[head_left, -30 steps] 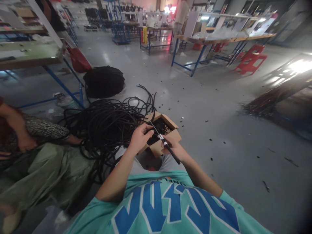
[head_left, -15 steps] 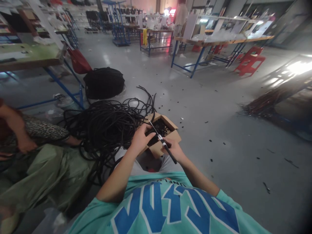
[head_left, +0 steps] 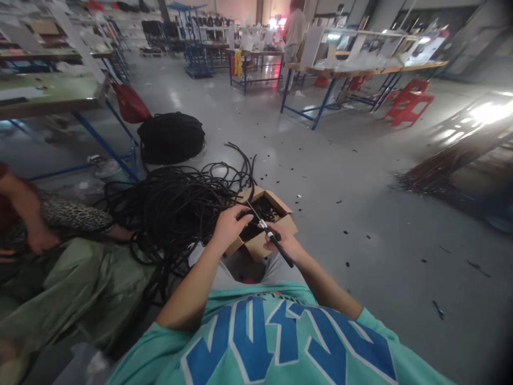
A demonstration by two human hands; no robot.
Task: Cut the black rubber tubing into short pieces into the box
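A thin-bladed tool with a black handle (head_left: 282, 252) lies slanting in my right hand (head_left: 284, 240), its blade pointing up and left. My left hand (head_left: 231, 227) is closed just left of the blade tip, near a black cord; what its fingers hold is too small to make out. Both hands are over an open cardboard box (head_left: 258, 248) with small black pieces (head_left: 264, 207) inside. A large tangle of black cords (head_left: 172, 206) lies against the box's left side.
At the left a person's arm (head_left: 26, 206) and a green cloth (head_left: 92, 278) are near the cords. A black bundle (head_left: 171, 138) sits behind them. Tables, red stools (head_left: 411, 102) and another person (head_left: 295, 32) are farther off. Small black scraps dot the floor.
My left hand has shifted slightly left and away from the blade. The tool has moved a little to the right and down with my right hand.
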